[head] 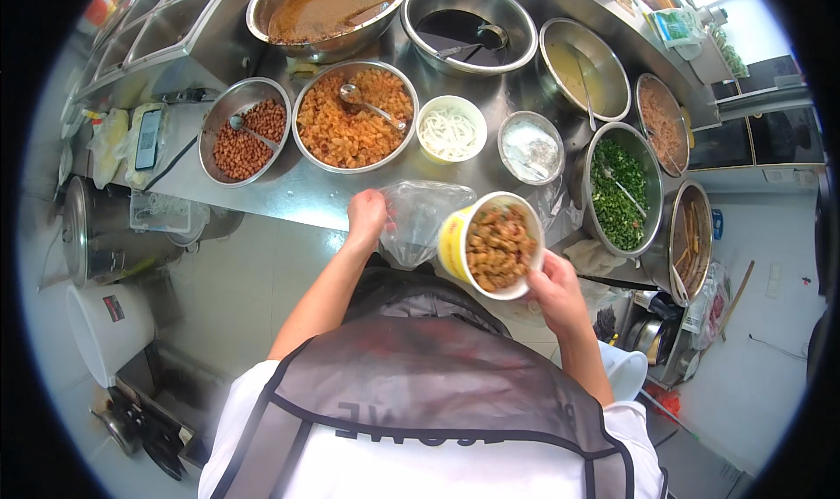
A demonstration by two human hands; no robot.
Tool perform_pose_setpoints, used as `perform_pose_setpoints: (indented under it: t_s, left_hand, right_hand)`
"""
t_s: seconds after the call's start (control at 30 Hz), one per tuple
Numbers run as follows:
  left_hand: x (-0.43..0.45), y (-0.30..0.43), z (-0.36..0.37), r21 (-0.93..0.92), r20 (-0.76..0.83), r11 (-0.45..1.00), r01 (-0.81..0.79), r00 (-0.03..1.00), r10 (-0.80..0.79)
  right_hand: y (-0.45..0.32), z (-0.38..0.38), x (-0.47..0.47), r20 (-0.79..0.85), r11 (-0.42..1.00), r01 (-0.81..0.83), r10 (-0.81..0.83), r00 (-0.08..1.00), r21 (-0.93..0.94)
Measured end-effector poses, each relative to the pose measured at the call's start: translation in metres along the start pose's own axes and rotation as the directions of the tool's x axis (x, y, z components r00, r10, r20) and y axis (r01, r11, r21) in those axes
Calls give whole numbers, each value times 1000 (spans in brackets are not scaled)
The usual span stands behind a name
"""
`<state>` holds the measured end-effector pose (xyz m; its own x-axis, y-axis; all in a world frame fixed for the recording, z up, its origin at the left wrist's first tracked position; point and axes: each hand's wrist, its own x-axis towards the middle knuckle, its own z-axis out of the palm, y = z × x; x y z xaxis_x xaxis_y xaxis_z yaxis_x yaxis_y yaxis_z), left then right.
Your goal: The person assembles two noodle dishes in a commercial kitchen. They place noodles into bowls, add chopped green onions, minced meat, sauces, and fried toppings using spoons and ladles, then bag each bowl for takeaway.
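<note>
My left hand is closed on one side of a clear plastic bag, which spreads to the right at the counter's front edge. With my right hand I grip a yellow and white paper tub by its rim side. The tub is tilted, its mouth towards me, and is filled with brown chopped food. It overlaps the bag's right side in view; whether it touches the bag I cannot tell. Behind it on the counter stand a second paper tub of white noodles and a metal bowl of white powder.
On the steel counter stand bowls of peanuts, orange diced topping, dark liquid, brown sauce, yellowish liquid and chopped greens. A phone lies at left. Pots and a white bucket stand below.
</note>
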<state>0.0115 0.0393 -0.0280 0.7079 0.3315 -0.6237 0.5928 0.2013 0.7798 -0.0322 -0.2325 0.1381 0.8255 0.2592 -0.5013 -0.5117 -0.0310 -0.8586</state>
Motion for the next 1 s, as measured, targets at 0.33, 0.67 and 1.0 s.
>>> perform_pose_setpoints:
  t_s: [0.33,0.67,1.0]
  left_hand:
    - [15,11,-36,282,148,956,-78,988,37]
    - [-9,55,-67,809,282,537,-238,959,-1]
    - [-27,65,-60,-237,489,971,29,867,94]
  right_hand:
    - [63,59,121,27,990,-139,138,990,34]
    - [93,27,166,-169,590,41,-296,940,-807]
    - [29,46,112,-301,831,311,-477,826,-462]
